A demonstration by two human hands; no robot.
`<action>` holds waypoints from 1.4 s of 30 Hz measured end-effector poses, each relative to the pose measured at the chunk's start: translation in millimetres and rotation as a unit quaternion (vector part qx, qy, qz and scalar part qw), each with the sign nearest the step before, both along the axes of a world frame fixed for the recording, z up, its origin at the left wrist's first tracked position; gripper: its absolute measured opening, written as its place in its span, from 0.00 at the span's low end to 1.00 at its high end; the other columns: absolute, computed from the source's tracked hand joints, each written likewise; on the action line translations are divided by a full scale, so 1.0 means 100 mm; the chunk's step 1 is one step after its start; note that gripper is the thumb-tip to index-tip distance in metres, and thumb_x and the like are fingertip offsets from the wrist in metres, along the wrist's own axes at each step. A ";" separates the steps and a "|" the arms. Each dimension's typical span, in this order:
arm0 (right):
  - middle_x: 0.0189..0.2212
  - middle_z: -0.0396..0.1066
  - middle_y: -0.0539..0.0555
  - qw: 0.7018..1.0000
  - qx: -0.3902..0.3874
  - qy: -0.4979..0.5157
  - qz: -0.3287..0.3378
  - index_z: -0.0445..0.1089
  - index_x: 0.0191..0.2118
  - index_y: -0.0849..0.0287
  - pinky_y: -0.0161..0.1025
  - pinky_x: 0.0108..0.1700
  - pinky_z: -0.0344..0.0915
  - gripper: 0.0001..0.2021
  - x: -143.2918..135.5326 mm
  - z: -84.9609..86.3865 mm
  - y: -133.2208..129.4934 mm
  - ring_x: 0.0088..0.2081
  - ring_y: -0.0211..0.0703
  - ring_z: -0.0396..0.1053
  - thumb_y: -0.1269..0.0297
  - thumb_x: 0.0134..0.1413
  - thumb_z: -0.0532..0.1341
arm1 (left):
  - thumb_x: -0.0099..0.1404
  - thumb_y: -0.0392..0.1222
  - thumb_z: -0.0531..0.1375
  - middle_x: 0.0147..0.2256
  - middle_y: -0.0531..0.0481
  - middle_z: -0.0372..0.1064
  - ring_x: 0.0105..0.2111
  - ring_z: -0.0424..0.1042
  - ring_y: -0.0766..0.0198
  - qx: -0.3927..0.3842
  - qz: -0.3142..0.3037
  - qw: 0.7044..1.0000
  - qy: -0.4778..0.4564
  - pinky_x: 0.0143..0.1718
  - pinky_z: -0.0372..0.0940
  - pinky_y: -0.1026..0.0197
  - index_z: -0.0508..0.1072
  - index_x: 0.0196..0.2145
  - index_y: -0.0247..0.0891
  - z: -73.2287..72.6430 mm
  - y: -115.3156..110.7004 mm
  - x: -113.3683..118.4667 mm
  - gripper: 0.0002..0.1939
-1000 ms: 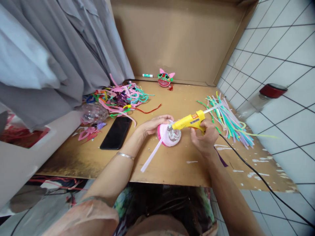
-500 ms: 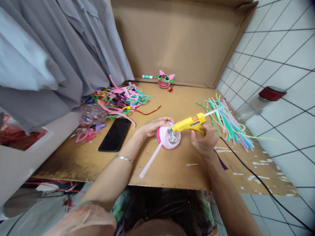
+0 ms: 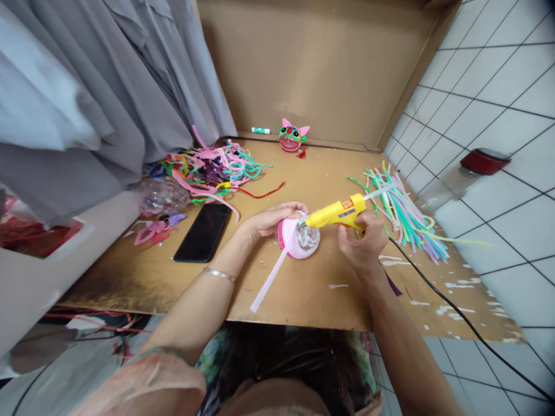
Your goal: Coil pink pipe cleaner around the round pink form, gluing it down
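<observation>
My left hand (image 3: pixel 277 219) is closed around the far left side of a clear round ball (image 3: pixel 309 240) partly wrapped in pale pink and deep pink fuzzy strips. One loose end, a pale pink pipe cleaner (image 3: pixel 269 281), sticks out from the ball toward the table's front edge. In my right hand (image 3: pixel 362 240) is a yellow hot glue gun (image 3: pixel 336 214), a clear glue stick (image 3: pixel 377 192) poking out of its back. The gun's nozzle is at the wrapped strips beside the bare part of the ball; whether it touches them I cannot tell.
A black phone (image 3: pixel 203 233) lies left, below a tangled heap of pipe cleaners (image 3: pixel 221 164). Straight pipe cleaners (image 3: pixel 403 216) lie right, near a red-lidded jar (image 3: pixel 483 162). A pink animal-face ornament (image 3: pixel 291 136) and a glue stick tube (image 3: pixel 261 130) sit at the back. The gun's black cord (image 3: pixel 442 300) trails right.
The view has shifted slightly. My left hand still holds the ball, and the glue gun's nozzle stays close to the wrapped strips with hardly any movement.
</observation>
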State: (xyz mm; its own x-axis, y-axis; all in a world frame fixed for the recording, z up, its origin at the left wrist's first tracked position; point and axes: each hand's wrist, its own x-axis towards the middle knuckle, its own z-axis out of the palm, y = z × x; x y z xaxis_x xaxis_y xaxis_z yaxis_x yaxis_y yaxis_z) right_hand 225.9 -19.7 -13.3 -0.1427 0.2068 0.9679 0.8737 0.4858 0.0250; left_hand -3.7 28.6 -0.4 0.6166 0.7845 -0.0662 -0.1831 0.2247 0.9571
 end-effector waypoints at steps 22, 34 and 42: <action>0.32 0.68 0.51 1.000 -0.010 -0.009 0.019 0.58 0.43 0.52 0.41 0.32 0.65 0.17 0.04 -0.03 0.02 0.31 0.44 0.70 0.69 0.47 0.61 | 0.49 0.39 0.66 0.30 0.52 0.72 0.27 0.68 0.69 -0.006 0.000 1.000 0.002 0.29 0.61 0.66 0.73 0.35 0.33 0.02 -0.01 -0.01 0.14; 0.30 0.67 0.50 1.000 0.007 -0.010 0.017 0.57 0.42 0.52 0.39 0.28 0.64 0.15 0.04 0.00 0.04 0.29 0.43 0.69 0.68 0.49 0.61 | 0.47 0.42 0.68 0.31 0.51 0.72 0.28 0.69 0.68 -0.013 -0.002 1.000 -0.002 0.31 0.62 0.66 0.73 0.35 0.33 0.03 -0.02 0.01 0.17; 0.31 0.65 0.50 0.996 -0.039 0.073 0.014 0.57 0.39 0.52 0.40 0.31 0.66 0.14 0.03 -0.03 0.03 0.31 0.43 0.69 0.64 0.48 0.62 | 0.46 0.42 0.68 0.30 0.52 0.71 0.28 0.68 0.69 -0.016 0.004 1.000 -0.015 0.30 0.63 0.67 0.73 0.33 0.33 0.02 -0.02 0.01 0.17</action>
State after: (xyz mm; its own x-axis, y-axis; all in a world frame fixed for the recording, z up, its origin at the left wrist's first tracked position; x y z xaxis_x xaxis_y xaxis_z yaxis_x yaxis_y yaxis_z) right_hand 229.2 -16.4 -16.3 -0.0078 0.2809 0.9597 0.8516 0.5050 -0.1409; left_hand -2.8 26.8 1.7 0.6117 0.7876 -0.0738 -0.2129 0.2538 0.9435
